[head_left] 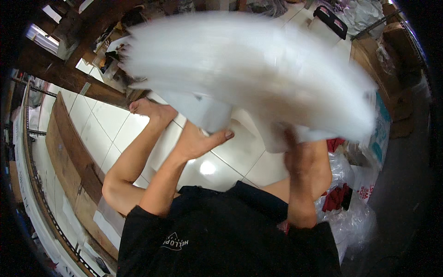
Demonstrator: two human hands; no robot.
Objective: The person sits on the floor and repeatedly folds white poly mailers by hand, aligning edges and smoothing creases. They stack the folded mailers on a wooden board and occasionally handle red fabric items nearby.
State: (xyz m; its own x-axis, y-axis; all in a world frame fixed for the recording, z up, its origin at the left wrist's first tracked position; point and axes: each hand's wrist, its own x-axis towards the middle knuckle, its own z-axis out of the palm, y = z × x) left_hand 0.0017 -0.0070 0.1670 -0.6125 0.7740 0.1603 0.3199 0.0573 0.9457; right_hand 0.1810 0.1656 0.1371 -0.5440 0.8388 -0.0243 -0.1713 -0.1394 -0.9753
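A large white plastic-like sheet (249, 60) spreads across the upper middle, heavily smeared by motion; whether it is a bag or a flat sheet I cannot make out. My right hand (295, 152), blurred too, is closed on its lower edge at the right. Beside a pale hanging flap at the sheet's lower left is my left hand (196, 141). Its thumb stretches out to the right, apart from the flap, while the other fingers are hidden behind it. My bare legs are bent on either side.
Glossy white floor tiles (207, 168) lie between my legs. Clear plastic packages (341, 221) with dark red contents are heaped at my right. Long brown boards (76, 157) lie at the left beside a metal rack (28, 111). A black pouch (330, 22) sits at the far right, near cardboard boxes (401, 51).
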